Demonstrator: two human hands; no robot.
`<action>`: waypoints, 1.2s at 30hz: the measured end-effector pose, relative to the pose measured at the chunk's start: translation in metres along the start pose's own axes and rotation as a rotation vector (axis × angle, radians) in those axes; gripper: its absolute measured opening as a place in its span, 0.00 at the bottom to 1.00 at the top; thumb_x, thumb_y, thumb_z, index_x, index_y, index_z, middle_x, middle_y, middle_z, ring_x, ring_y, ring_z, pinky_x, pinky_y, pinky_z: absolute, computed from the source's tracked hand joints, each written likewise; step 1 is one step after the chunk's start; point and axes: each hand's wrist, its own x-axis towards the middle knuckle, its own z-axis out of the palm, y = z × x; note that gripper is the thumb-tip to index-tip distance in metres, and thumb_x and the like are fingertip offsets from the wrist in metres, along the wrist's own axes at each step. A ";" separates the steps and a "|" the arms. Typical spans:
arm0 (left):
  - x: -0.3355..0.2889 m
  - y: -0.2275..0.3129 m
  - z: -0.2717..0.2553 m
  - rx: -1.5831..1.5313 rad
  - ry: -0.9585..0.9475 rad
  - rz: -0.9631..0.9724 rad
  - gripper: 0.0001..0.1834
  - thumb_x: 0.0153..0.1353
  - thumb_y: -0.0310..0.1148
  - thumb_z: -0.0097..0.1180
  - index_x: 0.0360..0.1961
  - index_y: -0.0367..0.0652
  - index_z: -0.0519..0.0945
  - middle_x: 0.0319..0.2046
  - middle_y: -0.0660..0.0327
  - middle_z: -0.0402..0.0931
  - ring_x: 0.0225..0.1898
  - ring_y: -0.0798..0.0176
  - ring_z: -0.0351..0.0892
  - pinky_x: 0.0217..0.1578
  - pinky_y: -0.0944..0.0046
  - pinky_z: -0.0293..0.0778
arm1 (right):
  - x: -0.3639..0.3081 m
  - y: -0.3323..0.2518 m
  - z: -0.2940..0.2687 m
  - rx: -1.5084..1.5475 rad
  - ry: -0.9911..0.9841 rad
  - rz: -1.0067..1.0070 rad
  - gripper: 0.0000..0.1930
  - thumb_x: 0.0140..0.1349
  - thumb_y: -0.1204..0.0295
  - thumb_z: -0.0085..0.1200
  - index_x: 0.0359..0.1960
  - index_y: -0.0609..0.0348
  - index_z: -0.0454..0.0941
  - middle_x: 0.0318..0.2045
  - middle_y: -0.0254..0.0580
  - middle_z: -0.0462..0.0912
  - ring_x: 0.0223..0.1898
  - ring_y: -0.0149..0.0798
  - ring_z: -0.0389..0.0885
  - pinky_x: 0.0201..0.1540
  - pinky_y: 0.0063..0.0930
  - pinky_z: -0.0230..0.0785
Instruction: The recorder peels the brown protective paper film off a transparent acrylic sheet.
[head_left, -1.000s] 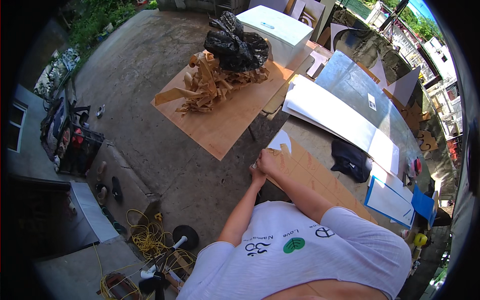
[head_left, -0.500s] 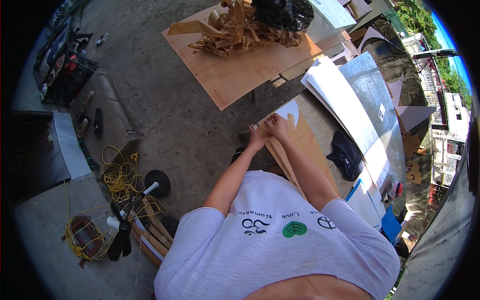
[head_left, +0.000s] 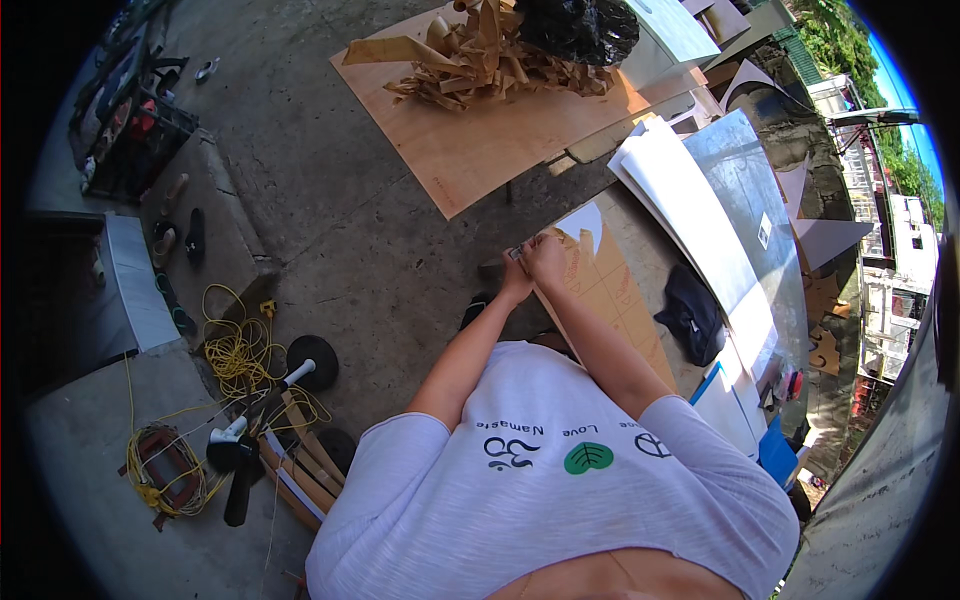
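Observation:
A flat sheet faced with brown paper [head_left: 612, 290] lies on the work table in front of me, red marks on its paper. At its far end the paper has a torn edge, and a bare white patch [head_left: 583, 222] shows. My left hand [head_left: 515, 280] is closed at the sheet's far left corner, with a small greyish bit showing by its fingertips; what it grips is too small to name. My right hand [head_left: 544, 261] sits right against it, fingers curled in at the brown paper's edge. Whatever lies between those fingers is hidden.
White sheets [head_left: 690, 210] and a dark cap [head_left: 692, 315] lie right of the work. Beyond stands a wooden board [head_left: 450, 165] heaped with crumpled brown paper [head_left: 500, 70] and a black plastic bag [head_left: 580, 28]. A fan [head_left: 232, 455] and yellow cord [head_left: 240, 350] are at left.
My right hand has turned and drawn in closer to my left. The loose-looking strip along the sheet's near left edge shows less now. The fan blades have turned.

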 end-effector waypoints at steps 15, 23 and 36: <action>-0.003 0.007 -0.005 0.048 -0.016 -0.059 0.41 0.52 0.32 0.60 0.57 0.36 0.43 0.53 0.47 0.62 0.55 0.54 0.66 0.56 0.60 0.61 | 0.001 0.013 0.008 -0.136 0.056 -0.107 0.11 0.52 0.68 0.54 0.28 0.66 0.77 0.27 0.57 0.80 0.32 0.56 0.79 0.34 0.45 0.70; 0.012 -0.022 -0.004 0.240 -0.037 0.161 0.38 0.54 0.30 0.59 0.55 0.37 0.45 0.54 0.53 0.63 0.56 0.59 0.66 0.57 0.61 0.58 | -0.002 0.008 0.003 0.015 0.005 -0.121 0.13 0.48 0.63 0.57 0.30 0.62 0.79 0.25 0.51 0.81 0.29 0.49 0.82 0.34 0.40 0.72; 0.003 -0.001 -0.001 0.075 -0.020 0.027 0.40 0.51 0.31 0.63 0.54 0.36 0.47 0.54 0.53 0.64 0.55 0.61 0.66 0.57 0.60 0.59 | 0.001 -0.007 -0.004 -0.105 0.001 0.025 0.12 0.46 0.63 0.57 0.26 0.60 0.80 0.24 0.49 0.82 0.29 0.47 0.82 0.34 0.38 0.73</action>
